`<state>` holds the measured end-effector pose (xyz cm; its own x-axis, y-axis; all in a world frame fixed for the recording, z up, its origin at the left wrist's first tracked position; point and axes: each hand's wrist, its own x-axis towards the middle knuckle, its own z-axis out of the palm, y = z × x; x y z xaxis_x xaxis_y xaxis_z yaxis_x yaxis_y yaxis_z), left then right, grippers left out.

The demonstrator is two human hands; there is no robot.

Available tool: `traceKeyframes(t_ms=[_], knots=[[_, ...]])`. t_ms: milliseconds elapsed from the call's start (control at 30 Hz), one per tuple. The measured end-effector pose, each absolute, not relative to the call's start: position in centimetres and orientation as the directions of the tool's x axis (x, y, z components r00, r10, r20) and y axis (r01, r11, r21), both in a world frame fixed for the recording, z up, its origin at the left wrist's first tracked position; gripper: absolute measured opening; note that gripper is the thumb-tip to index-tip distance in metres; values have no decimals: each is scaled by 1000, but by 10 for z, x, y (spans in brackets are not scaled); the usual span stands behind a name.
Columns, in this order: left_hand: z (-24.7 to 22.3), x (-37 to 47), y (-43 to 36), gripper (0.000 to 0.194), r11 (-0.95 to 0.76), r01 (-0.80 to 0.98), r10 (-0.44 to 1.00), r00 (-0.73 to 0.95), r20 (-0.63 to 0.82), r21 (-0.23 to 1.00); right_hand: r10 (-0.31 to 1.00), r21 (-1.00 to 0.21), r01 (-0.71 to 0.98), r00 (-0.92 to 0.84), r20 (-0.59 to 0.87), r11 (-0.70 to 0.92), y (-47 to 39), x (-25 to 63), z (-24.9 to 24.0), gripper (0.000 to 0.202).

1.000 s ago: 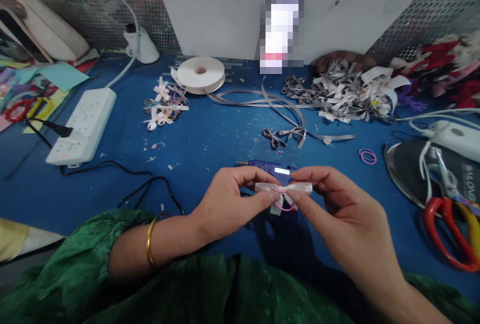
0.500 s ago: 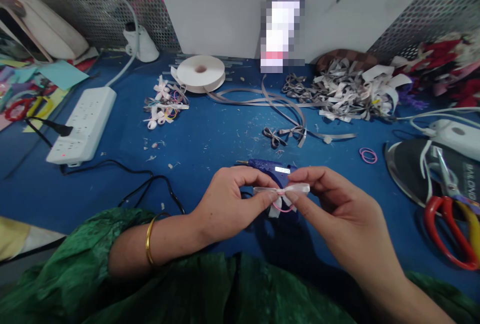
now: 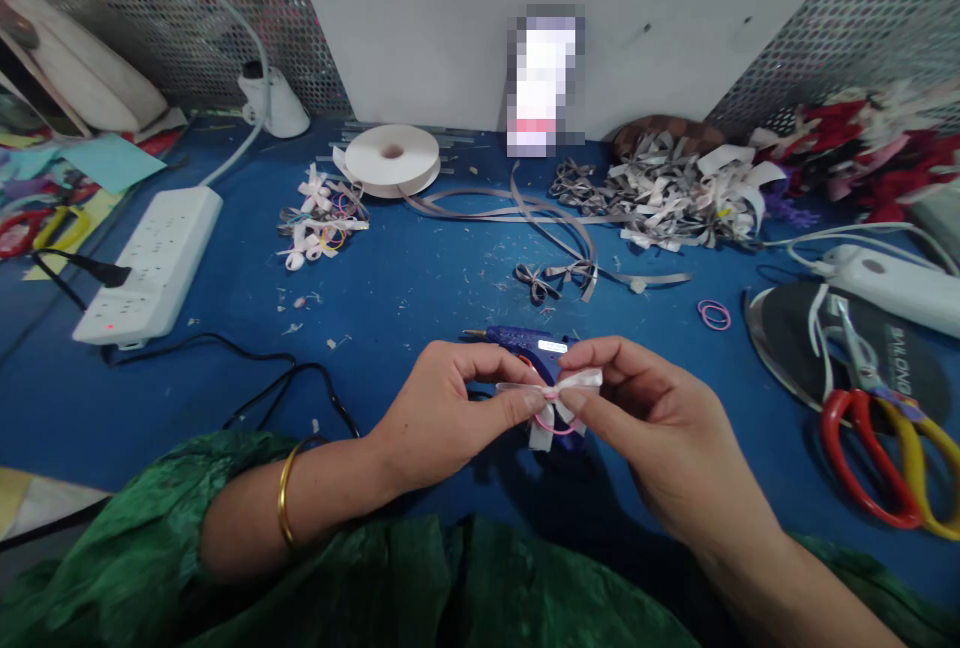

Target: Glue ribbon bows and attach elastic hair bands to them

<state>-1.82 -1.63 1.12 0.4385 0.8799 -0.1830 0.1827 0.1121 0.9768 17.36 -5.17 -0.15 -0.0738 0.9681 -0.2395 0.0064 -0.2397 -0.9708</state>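
Observation:
Between both hands is a white ribbon bow [image 3: 587, 381] with a pink hair elastic [image 3: 556, 427] looped below its middle. My left hand [image 3: 469, 408] pinches the bow's left side, thumb in front and fingers behind. With thumb and fingertips, my right hand [image 3: 656, 428] pinches it just right of the knot. A blue glue gun [image 3: 525, 340] lies on the table behind the bow, its nozzle toward the left; my hands and the bow partly cover it.
A ribbon spool [image 3: 391, 153] and finished-looking white bows [image 3: 315, 218] lie back left. Grey and white bows [image 3: 675, 193] are heaped back right. Pink elastics [image 3: 714, 315] and red-and-yellow-handled scissors [image 3: 874, 448] lie right; a power strip [image 3: 154, 263] sits left with a trailing black cord.
The view has shifted slightly, so the table items appear a little lower and further left. Both hands keep their pinch on the bow, which is tilted slightly more toward the camera.

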Motion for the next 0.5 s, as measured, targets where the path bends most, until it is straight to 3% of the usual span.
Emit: traceKeyframes(t_ms=[200,333,433,500], knots=[[11,-19,-16,13,146,164,878,433,-205,976,966,-965,-73,-77,-247,-252,-48,171,-2,19],[11,-20,-16,11,157,166,903,374,-209,974,973,-978,-8,-97,-207,-209,-40,181,1,24],[10,-20,-17,13,169,156,910,355,-215,973,997,-963,265,66,-28,-45,-25,204,-5,23],[9,-20,-17,14,168,143,910,358,-210,975,951,-774,632,222,213,25,-10,224,-16,22]])
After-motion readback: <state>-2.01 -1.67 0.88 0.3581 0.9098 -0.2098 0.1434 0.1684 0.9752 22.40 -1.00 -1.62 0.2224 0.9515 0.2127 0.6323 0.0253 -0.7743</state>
